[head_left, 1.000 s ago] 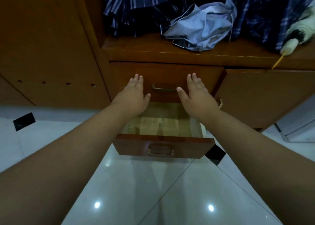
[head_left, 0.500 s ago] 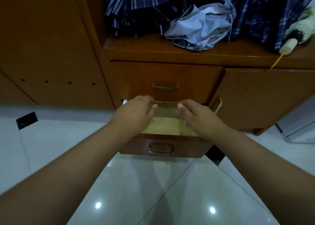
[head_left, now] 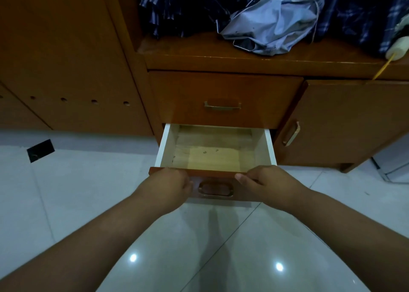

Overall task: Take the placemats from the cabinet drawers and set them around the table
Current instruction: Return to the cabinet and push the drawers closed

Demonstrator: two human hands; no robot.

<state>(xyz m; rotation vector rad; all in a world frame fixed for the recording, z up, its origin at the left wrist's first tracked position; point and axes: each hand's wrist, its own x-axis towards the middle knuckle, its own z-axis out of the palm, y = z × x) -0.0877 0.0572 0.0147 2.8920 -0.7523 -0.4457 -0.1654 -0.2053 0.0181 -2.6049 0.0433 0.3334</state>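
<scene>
Both hands have come down from the upper drawer [head_left: 221,88], where they lay flat a second ago, and now hold the front of the lower drawer [head_left: 163,145].

At far left stands the brown side panel of the cabinet [head_left: 66,59], with a row of small holes [head_left: 94,101] across it. Below it, the glossy white floor [head_left: 66,203] has a black square inset [head_left: 41,150]. The left hand [head_left: 170,185] has its fingers curled over the left end of the lower drawer's front edge. Between the hands sits the drawer's metal handle [head_left: 215,189], touched by neither.

The lower drawer is pulled well out. It has white side walls and a pale wooden bottom. A few tiny dark specks [head_left: 204,152] lie on the bottom. Where the placemats are cannot be told from this view. The upper drawer above it is closed, its bar handle [head_left: 222,106] free.

On the shelf [head_left: 199,55] over the drawers lies a crumpled light blue garment [head_left: 272,24] in front of dark plaid cloth [head_left: 177,4].

The right hand [head_left: 267,184] grips the right end of the same front edge, thumb laid along the top. The two hands are apart.

Right of the drawers is a closed cabinet door [head_left: 354,119] with its own handle [head_left: 291,133]. At the far right edge of the shelf rests a white object [head_left: 397,48] with a yellow stick [head_left: 381,69] pointing down from it.
</scene>
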